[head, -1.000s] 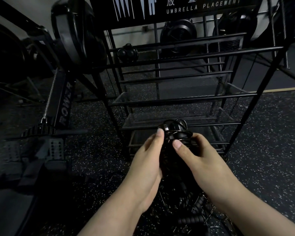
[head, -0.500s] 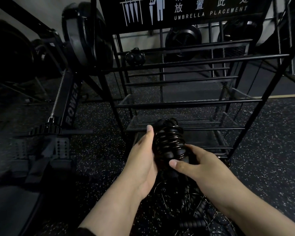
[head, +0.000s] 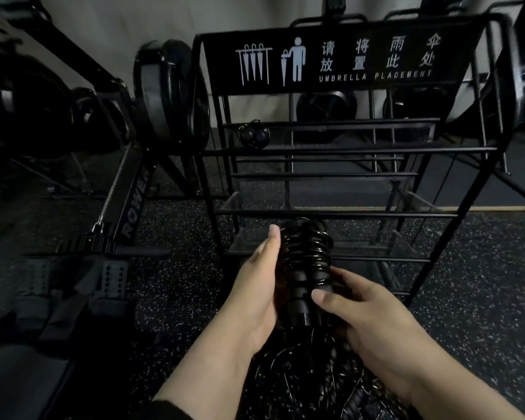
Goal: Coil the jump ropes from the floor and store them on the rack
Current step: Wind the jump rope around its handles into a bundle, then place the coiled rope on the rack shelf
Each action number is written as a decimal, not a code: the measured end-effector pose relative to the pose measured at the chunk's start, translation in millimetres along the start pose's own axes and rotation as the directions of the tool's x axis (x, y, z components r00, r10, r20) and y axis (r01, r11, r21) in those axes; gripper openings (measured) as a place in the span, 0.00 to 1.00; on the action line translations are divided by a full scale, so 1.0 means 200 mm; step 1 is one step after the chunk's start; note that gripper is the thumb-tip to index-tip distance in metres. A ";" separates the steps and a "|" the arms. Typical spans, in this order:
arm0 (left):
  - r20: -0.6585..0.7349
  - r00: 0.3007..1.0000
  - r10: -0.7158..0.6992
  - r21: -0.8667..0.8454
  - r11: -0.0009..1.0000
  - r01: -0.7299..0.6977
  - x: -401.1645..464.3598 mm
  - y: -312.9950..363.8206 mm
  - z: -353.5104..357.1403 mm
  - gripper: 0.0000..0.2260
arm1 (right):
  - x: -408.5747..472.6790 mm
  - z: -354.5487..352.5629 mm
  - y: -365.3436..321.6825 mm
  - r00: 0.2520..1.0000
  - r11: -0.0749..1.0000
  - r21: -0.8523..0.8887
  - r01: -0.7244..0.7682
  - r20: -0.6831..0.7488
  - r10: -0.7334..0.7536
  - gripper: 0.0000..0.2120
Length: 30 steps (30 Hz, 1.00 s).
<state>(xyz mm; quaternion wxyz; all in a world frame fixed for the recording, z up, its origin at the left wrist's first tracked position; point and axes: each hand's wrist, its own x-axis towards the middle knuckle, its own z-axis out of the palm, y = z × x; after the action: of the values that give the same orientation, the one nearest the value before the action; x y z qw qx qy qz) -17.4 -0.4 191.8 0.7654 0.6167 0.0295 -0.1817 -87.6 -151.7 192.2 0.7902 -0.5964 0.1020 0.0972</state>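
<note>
We hold the coiled jump rope bundle (head: pixel 305 268) in front of us, low in the middle of the view, its long axis running almost upright from 6 to 12 o'clock, with the top leaning a little toward 1 o'clock. The rope loops are wound around black handles, it seems, though the dark makes this hard to tell.

The left hand (head: pixel 256 286) lies flat along the bundle at its 9 o'clock side, fingers straight and pressing on it. The right hand (head: pixel 361 316) takes the lower end from 4 o'clock; its grip is closed around the bundle, thumb across the front.

Below the hands, at 6 o'clock, more loose jump ropes (head: pixel 309 380) lie tangled on the speckled floor (head: pixel 482 268).

The black umbrella rack (head: pixel 358 150) stands directly beyond the bundle at 12 o'clock, and its low horizontal bars are just behind the top of the coil. We judge the coming move goes forward and upward, top end first. The right hand carries the weight; the left only steadies. A rowing machine (head: pixel 134 201) stands at 10 o'clock.
</note>
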 end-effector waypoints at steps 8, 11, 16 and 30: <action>-0.244 0.966 0.081 0.020 0.997 -0.079 0.26 0.17 -0.14 0.21 | 0.25 0.08 -0.28 0.985 0.989 0.001 0.145 -0.091 -0.144 0.11; -0.262 0.953 0.152 -0.003 0.987 -0.158 0.35 0.26 -0.18 0.13 | 0.44 0.11 -0.48 0.975 0.980 -0.048 0.192 -0.101 -0.196 0.10; -0.228 0.943 0.244 0.011 0.969 -0.249 0.46 0.32 -0.26 0.13 | 0.79 0.14 -0.82 0.960 0.961 -0.195 0.197 -0.161 -0.229 0.10; -0.241 0.938 0.250 0.188 0.960 -0.207 0.66 0.27 -0.35 0.13 | 1.46 0.14 -0.98 0.925 0.886 -0.461 0.054 -0.310 -0.218 0.13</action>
<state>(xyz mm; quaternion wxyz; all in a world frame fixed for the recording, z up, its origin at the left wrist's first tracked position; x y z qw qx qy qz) 134.9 44.6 190.5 0.7187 0.6939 0.0440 -0.0099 248.6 -168.3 299.3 0.6067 -0.7741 0.1745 -0.0473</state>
